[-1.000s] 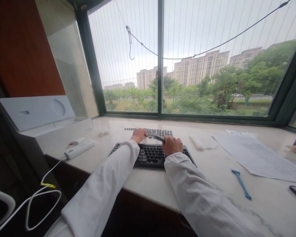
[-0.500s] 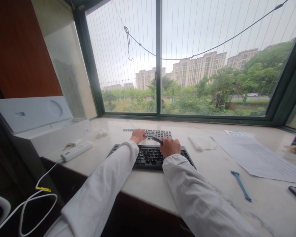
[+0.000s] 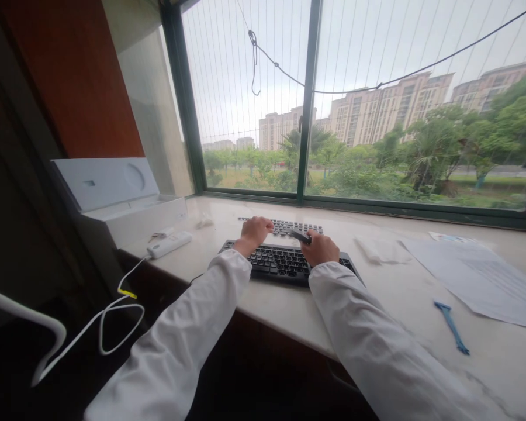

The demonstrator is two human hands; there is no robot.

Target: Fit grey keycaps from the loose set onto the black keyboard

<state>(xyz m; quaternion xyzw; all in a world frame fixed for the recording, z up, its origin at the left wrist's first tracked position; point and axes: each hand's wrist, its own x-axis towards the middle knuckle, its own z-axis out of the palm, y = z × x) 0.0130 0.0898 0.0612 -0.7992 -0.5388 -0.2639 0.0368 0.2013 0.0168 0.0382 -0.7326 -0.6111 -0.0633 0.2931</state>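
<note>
Right hand [image 3: 321, 248], closed around a small dark flat tool [image 3: 300, 237], is shown above the far edge of the black keyboard [image 3: 284, 263]; the tool's free end projects leftward, toward the left hand. Left hand [image 3: 255, 230] is seen with fingers curled, resting at the left end of a grid of loose keycaps [image 3: 289, 227] laid out just beyond the keyboard; whether anything is pinched in it cannot be told.

Items are listed from largest to smallest. The pale marble counter [image 3: 390, 292] carries everything and runs under both hands to the window. A white open box [image 3: 127, 202] is set well to the left of the left hand. Printed sheets [image 3: 477, 272] are spread well to the right of the right hand. The keyboard lies directly beneath both wrists. A white cabled device [image 3: 169, 244] rests left of the left hand, near the box. A blue plastic tool [image 3: 452, 327] lies to the right of the right sleeve, nearer the person.

The keycaps are judged light, rigid and smooth, easily scattered, and best gripped by opposite side walls. The dark tool is judged thin, stiff and light, and best held along its rear half.
</note>
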